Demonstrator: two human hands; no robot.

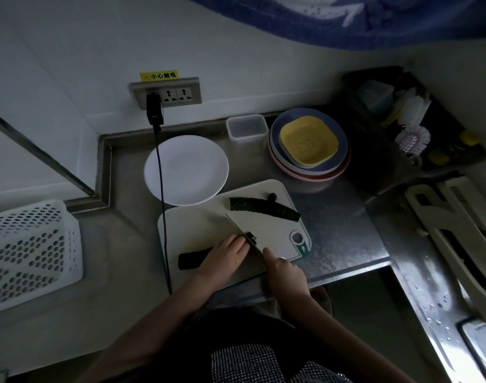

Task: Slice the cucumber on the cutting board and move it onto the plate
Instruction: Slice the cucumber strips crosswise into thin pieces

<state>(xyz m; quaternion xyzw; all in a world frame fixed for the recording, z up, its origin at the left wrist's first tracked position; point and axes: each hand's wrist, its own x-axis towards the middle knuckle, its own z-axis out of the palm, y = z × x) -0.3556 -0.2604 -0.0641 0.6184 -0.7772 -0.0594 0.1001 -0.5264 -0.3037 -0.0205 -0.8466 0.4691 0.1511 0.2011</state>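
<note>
A dark cucumber piece (193, 258) lies on the white cutting board (206, 225), and my left hand (226, 255) holds it down with curled fingers at its right end. My right hand (284, 269) grips a knife handle; the blade (240, 230) stands on the cucumber just beside my left fingertips. A second long cucumber piece (264, 208) rests at the board's far side, with a small dark end bit (272, 196) behind it. The white plate (186, 170) sits bare behind the board's left corner.
A black cable (161, 189) runs from the wall socket (164, 94) across the plate and board. Stacked bowls (309, 145) and a clear tub (247, 128) stand at the back. A white perforated basket (31, 252) sits left; a dish rack (413, 120) and sink edge (430, 272) lie right.
</note>
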